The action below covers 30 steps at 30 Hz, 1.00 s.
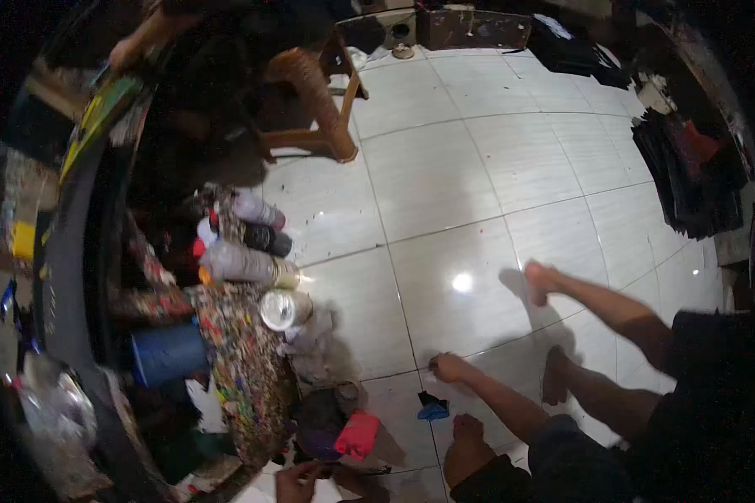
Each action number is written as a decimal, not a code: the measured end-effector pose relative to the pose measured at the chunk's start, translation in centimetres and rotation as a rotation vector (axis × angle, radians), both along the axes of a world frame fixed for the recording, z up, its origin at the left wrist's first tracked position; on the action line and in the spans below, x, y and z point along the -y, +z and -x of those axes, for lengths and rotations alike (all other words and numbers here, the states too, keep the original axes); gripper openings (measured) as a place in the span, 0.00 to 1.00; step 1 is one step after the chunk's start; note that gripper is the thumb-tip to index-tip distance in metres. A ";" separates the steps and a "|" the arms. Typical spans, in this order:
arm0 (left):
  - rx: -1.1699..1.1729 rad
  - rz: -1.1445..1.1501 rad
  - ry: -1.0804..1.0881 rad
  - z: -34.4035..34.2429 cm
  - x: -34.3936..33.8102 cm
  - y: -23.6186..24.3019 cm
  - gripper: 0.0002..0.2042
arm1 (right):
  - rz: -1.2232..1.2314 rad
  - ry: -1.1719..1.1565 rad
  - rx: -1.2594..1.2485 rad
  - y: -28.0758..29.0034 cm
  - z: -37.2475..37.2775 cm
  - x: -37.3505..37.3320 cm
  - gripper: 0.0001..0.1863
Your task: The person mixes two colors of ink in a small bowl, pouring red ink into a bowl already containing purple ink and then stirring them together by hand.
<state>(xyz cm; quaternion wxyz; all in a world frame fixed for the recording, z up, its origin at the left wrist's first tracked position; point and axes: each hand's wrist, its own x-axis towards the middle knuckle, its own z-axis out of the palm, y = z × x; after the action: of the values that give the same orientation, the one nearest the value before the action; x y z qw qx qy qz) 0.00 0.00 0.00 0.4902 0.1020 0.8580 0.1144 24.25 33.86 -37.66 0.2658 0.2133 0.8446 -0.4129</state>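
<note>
My left hand [451, 368] hangs over the white tiles with curled fingers; anything in it is too small to make out. A small blue and black cloth [433, 408] lies just below it, near my bare feet [555, 375]. My right hand [538, 280] is farther up and right over the floor, its fingers blurred. Left of my left hand are a pink bundle [356, 432] on a dark one and a pale crumpled cloth [309, 352]. Another person's hand [298, 482] is at the bottom edge, fingertips near a dark thing I cannot make out.
On the left, spray cans [247, 262], a white tin [283, 310] and a blue container [168, 352] crowd a speckled, littered bench base [243, 402]. A brown plastic stool [327, 142] stands behind. Black stacked material [675, 176] lines the right wall. Another person's arm [134, 46] shows top left.
</note>
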 end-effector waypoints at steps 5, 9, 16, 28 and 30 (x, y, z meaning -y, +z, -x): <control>-0.009 -0.068 0.015 -0.6 -15.3 12.6 0.11 | 0.220 -0.640 0.023 11.8 -0.5 -10.5 0.11; 0.042 -0.075 0.141 0.9 -16.4 8.2 0.09 | 0.490 -0.799 0.290 19.9 -2.8 -15.5 0.12; 0.140 -0.122 0.266 8.7 -39.6 2.9 0.08 | 0.655 -1.041 0.317 27.7 -2.5 -32.0 0.12; 0.331 -0.206 0.491 18.2 -73.8 2.6 0.10 | 0.200 -0.860 -0.114 34.2 18.3 -89.9 0.08; 0.452 -0.155 0.641 19.8 -74.4 -0.4 0.10 | -0.040 -0.716 -0.239 34.8 21.1 -98.3 0.04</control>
<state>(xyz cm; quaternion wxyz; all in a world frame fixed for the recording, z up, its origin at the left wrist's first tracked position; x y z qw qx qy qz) -19.79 74.38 -0.42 0.5968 -0.1620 0.7058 0.3455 3.15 132.12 -2.89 0.0000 0.4503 0.7496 -0.4850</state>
